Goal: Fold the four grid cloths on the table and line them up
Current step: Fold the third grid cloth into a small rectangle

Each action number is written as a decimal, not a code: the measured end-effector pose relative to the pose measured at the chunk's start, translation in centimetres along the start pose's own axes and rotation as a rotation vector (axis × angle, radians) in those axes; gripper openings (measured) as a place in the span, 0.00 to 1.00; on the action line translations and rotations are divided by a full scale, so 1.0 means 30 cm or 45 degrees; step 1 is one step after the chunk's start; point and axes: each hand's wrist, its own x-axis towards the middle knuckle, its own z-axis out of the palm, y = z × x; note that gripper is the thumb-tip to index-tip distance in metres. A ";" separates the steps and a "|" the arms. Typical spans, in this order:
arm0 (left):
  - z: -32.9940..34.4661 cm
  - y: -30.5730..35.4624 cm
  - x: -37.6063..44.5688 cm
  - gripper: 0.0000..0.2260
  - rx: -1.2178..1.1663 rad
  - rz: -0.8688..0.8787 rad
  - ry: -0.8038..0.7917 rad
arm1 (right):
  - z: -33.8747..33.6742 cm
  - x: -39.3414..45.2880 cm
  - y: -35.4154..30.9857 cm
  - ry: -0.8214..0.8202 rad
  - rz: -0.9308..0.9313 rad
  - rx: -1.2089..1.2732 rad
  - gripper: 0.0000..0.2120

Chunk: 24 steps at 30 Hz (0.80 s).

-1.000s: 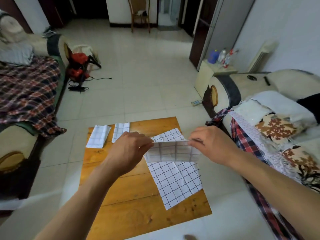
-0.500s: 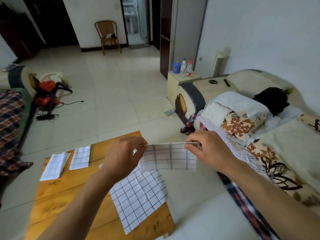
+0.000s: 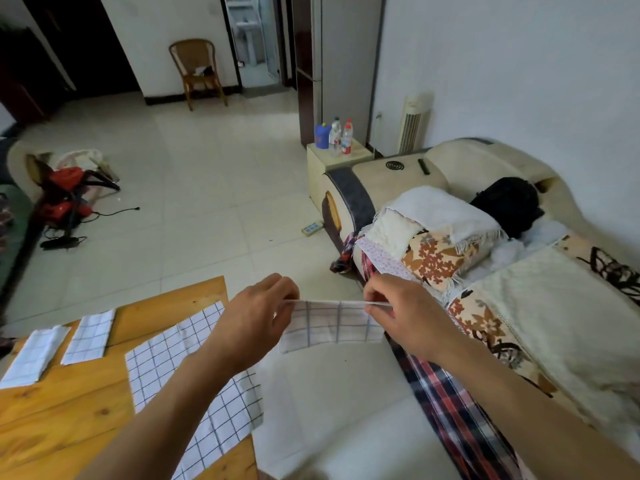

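A folded white grid cloth (image 3: 330, 325) hangs in the air to the right of the wooden table (image 3: 65, 420), stretched between my hands. My left hand (image 3: 254, 322) pinches its upper left corner and my right hand (image 3: 401, 311) pinches its upper right corner. A larger unfolded grid cloth (image 3: 188, 379) lies flat on the table's right part, partly under my left forearm. Two folded grid cloths lie side by side at the table's far left: one (image 3: 33, 355) at the edge of view, the other (image 3: 89, 336) just right of it.
A sofa (image 3: 519, 306) with blankets and patterned covers runs along the right. A small cabinet (image 3: 334, 164) with bottles stands behind it. Tiled floor stretches ahead, with a red appliance (image 3: 65, 195) and its cord at the left and a wooden chair (image 3: 197, 72) far back.
The view has swung to the right, so the table now sits at lower left. Both hands still hold the folded cloth, now off the table's right side instead of over it.
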 end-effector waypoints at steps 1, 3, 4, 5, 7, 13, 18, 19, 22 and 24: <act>0.016 -0.002 0.024 0.03 0.015 0.000 -0.013 | -0.006 0.018 0.023 -0.015 -0.002 -0.017 0.05; 0.050 -0.016 0.079 0.04 0.050 -0.026 -0.017 | -0.012 0.069 0.070 -0.057 -0.003 -0.043 0.05; 0.066 -0.026 0.107 0.05 0.065 -0.046 -0.008 | -0.014 0.100 0.092 -0.077 -0.003 -0.059 0.05; 0.084 -0.039 0.138 0.05 0.069 -0.068 -0.002 | -0.018 0.136 0.115 -0.093 -0.006 -0.079 0.05; 0.118 -0.078 0.201 0.05 0.049 -0.104 -0.001 | -0.022 0.212 0.160 -0.117 -0.011 -0.108 0.05; 0.225 -0.262 0.440 0.05 -0.081 -0.097 -0.055 | -0.041 0.483 0.300 -0.206 0.015 -0.222 0.07; 0.252 -0.398 0.673 0.03 -0.128 -0.092 -0.027 | -0.090 0.730 0.398 -0.210 0.019 -0.256 0.06; 0.251 -0.417 0.707 0.03 -0.139 -0.093 -0.014 | -0.099 0.775 0.413 -0.203 0.012 -0.240 0.06; 0.242 -0.480 0.787 0.03 -0.143 -0.130 0.028 | -0.095 0.904 0.457 -0.211 -0.002 -0.173 0.07; 0.237 -0.538 0.832 0.05 -0.121 -0.189 0.056 | -0.073 0.997 0.484 -0.232 -0.038 -0.120 0.08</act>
